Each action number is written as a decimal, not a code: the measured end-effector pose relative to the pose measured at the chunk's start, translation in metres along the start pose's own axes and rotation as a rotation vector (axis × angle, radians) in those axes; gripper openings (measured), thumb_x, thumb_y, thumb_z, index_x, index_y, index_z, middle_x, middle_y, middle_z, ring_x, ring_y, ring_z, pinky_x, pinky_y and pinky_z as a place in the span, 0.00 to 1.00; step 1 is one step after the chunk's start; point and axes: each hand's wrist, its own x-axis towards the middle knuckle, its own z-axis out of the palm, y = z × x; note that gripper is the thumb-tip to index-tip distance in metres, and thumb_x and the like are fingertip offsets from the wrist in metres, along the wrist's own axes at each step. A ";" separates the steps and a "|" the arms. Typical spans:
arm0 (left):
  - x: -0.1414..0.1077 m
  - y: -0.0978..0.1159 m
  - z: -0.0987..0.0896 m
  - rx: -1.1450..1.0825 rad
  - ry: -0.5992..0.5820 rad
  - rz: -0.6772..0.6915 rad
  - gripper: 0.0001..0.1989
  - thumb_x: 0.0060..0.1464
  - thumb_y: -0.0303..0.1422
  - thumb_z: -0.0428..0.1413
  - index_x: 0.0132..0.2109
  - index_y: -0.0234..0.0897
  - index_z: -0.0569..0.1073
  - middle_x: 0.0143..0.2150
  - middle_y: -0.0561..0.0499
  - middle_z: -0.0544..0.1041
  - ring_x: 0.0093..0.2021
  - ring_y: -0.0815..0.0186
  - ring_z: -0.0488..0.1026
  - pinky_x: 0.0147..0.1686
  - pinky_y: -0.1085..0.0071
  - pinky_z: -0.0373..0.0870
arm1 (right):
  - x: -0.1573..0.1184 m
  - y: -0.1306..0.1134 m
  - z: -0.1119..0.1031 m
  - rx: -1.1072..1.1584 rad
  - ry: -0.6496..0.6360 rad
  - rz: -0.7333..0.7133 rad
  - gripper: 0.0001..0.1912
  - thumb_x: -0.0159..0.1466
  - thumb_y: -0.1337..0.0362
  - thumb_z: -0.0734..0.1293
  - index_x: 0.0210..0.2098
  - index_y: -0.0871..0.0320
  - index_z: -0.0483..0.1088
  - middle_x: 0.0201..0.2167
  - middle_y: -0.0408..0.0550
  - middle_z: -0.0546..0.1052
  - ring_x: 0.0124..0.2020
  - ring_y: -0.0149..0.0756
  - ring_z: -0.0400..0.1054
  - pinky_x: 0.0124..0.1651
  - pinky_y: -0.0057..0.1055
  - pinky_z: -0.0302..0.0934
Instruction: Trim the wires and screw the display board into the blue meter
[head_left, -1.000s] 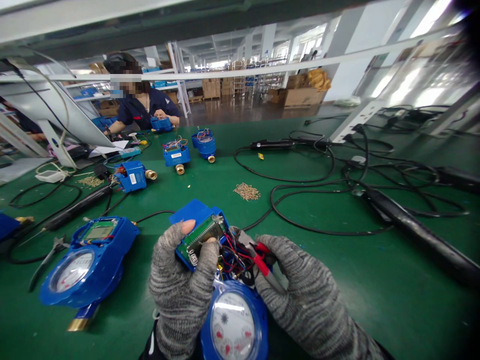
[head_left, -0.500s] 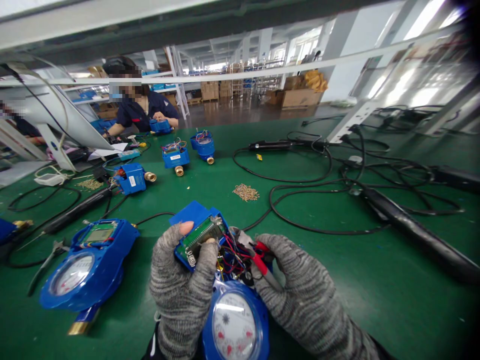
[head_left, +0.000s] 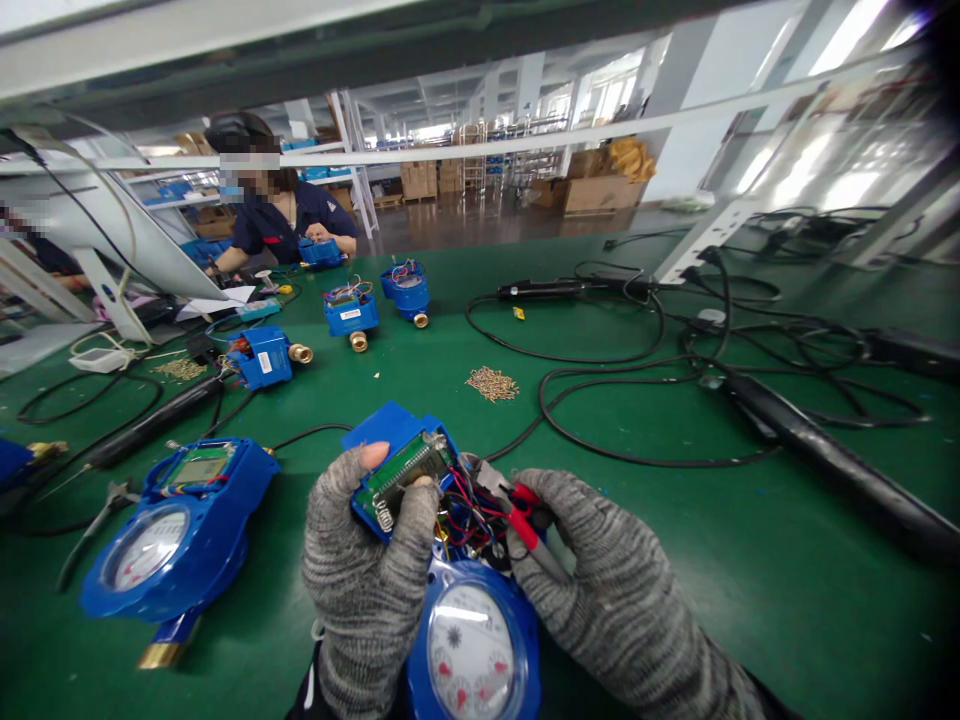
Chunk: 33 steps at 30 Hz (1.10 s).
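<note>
Bottom centre: my left hand (head_left: 367,580) fingers pinch the circuit board (head_left: 401,472) above the water meter (head_left: 469,645). My right hand (head_left: 600,580) fingers grip red-handled cutters (head_left: 517,510) at the wires (head_left: 469,510).

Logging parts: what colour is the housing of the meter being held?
Blue housing, white dial face; clearest in the head view.

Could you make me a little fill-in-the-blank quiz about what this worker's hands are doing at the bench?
1. The left hand holds up a green ____ with its thumb and fingers.
2. The right hand holds cutters with ____ handles at the bundle of wires.
3. The water meter under both hands has a ____ housing.
4. The pile of small brass screws lies on a ____ table mat.

Missing words: circuit board; red; blue; green
</note>
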 end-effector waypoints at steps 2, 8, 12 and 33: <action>-0.001 0.000 0.001 0.005 0.003 -0.002 0.16 0.56 0.33 0.63 0.50 0.41 0.71 0.44 0.56 0.75 0.45 0.68 0.74 0.48 0.72 0.68 | -0.002 0.002 0.000 0.000 -0.010 -0.001 0.08 0.67 0.59 0.62 0.38 0.53 0.72 0.35 0.49 0.81 0.30 0.43 0.78 0.23 0.33 0.71; -0.001 0.000 0.001 -0.005 0.004 -0.026 0.15 0.56 0.34 0.63 0.50 0.42 0.72 0.44 0.54 0.76 0.44 0.64 0.75 0.46 0.66 0.70 | -0.003 0.004 -0.001 0.043 0.002 -0.008 0.09 0.67 0.60 0.62 0.36 0.53 0.73 0.32 0.48 0.82 0.27 0.40 0.77 0.20 0.30 0.69; 0.000 -0.003 0.002 -0.086 -0.023 -0.100 0.16 0.54 0.33 0.64 0.50 0.43 0.72 0.46 0.53 0.76 0.45 0.63 0.76 0.47 0.66 0.73 | -0.001 0.000 0.001 0.123 -0.011 0.044 0.08 0.67 0.60 0.63 0.35 0.53 0.74 0.31 0.46 0.82 0.27 0.39 0.78 0.20 0.26 0.69; 0.038 -0.049 -0.007 -1.100 -0.575 -0.984 0.21 0.50 0.29 0.63 0.53 0.37 0.74 0.34 0.51 0.79 0.29 0.69 0.76 0.29 0.78 0.73 | 0.060 0.130 -0.065 -0.605 -0.429 -0.370 0.14 0.62 0.60 0.64 0.44 0.55 0.77 0.35 0.52 0.81 0.32 0.52 0.76 0.36 0.47 0.71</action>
